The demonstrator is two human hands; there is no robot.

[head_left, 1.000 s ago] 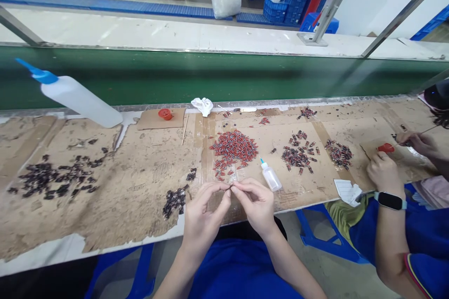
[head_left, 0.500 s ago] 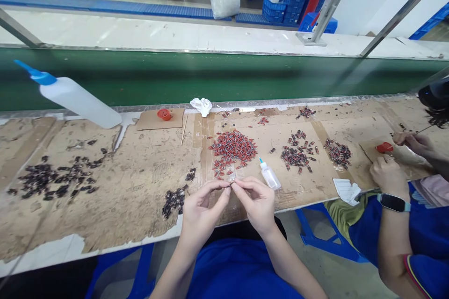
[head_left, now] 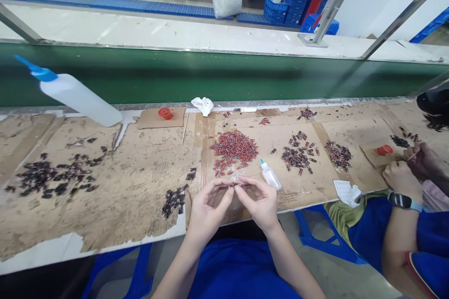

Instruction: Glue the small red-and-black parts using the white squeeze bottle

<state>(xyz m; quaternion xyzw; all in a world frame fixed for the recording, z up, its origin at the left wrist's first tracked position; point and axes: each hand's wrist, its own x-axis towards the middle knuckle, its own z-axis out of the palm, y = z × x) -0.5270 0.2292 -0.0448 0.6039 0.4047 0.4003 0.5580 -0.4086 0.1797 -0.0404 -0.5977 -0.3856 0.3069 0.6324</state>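
Note:
My left hand (head_left: 209,208) and my right hand (head_left: 258,202) meet at the fingertips over the front of the bench. Both pinch a tiny dark part (head_left: 235,183), mostly covered by the fingers. Just beyond them lies a heap of small red and grey parts (head_left: 234,148). A little bottle with a blue tip (head_left: 271,176) rests beside my right hand. To the left of my left hand is a cluster of dark, shiny parts (head_left: 174,201).
Cardboard (head_left: 140,182) covers the bench. A large white squeeze bottle (head_left: 77,98) leans at the left, above dark parts (head_left: 38,175). A red cup (head_left: 165,113) sits at the back. Mixed red-and-black parts (head_left: 297,158) lie to the right. A co-worker's hand (head_left: 403,180) is at far right.
My hands stay pinched together and have shifted very slightly to the right in view. The co-worker's hands have moved right, away from their red cup.

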